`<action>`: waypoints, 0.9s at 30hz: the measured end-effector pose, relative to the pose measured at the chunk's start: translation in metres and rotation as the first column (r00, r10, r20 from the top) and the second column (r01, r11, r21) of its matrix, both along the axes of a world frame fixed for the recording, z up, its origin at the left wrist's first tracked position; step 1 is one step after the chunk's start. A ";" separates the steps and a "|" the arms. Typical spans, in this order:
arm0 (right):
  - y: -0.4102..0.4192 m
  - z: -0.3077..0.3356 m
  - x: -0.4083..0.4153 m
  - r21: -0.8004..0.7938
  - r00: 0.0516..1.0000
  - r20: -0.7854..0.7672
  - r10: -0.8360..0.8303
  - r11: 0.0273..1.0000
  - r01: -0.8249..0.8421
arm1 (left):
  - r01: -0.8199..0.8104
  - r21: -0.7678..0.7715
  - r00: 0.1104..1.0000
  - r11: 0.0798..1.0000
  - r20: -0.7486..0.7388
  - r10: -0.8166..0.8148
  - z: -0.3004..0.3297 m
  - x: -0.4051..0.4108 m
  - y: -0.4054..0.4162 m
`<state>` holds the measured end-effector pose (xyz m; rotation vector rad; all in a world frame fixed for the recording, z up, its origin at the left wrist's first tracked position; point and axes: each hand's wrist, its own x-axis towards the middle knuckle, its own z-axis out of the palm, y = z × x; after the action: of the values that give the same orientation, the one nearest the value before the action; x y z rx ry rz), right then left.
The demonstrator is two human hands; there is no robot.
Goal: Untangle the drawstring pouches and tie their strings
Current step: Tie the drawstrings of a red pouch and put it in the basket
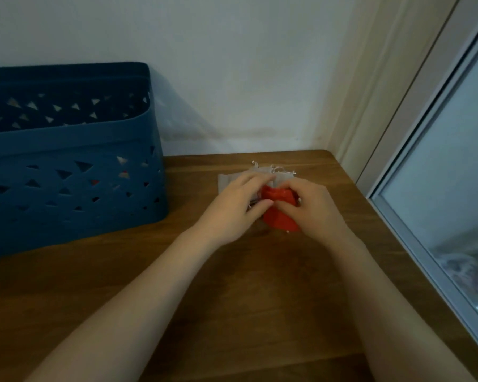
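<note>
While both hands close on a red pouch (279,209), the beige pouches (233,179) lie just beyond them on the wooden table (177,271).

With the left hand (238,208) pinching the pouch's left edge and the right hand (312,206) curled over its right side, a hard pull could, I judge, tighten any snag in the pale strings (280,169) rather than free it, or drag the beige pouches along. The red pouch sits between the two hands, touching both, over the near edge of the beige ones at the far right of the table; whether its own string is gripped I cannot tell. A blue basket (66,166) stands well apart at the left.
</note>
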<state>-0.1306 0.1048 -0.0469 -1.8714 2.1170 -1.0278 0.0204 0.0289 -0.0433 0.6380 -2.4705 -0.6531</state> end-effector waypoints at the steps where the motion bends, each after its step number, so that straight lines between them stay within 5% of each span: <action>1: 0.002 0.003 0.004 -0.039 0.999 -0.002 0.041 0.998 -0.041 | 0.020 0.017 1.000 1.000 0.003 -0.020 0.001 0.000 0.000; 8: -0.012 0.011 0.016 -0.108 0.990 0.037 0.137 0.985 -0.132 | -0.054 0.091 0.997 0.994 -0.054 0.059 0.004 0.015 -0.002; 14: -0.029 0.012 0.025 0.084 0.989 -0.034 0.146 0.986 -0.143 | -0.112 0.210 0.993 0.971 0.059 0.102 0.002 0.042 -0.017; 21: -0.035 0.010 0.019 0.292 0.968 -0.084 0.238 0.934 -0.205 | -0.190 0.457 0.977 0.869 0.002 0.213 -0.006 0.067 -0.027; 27: -0.029 0.012 0.012 0.277 0.982 0.040 0.186 0.942 -0.190 | -0.296 0.389 0.949 0.872 0.018 0.314 -0.014 0.077 -0.030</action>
<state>-0.1188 0.0758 -0.0345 -1.8735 1.9110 -0.6590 0.0976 -0.0010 -0.0569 1.1248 -2.1401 -1.0234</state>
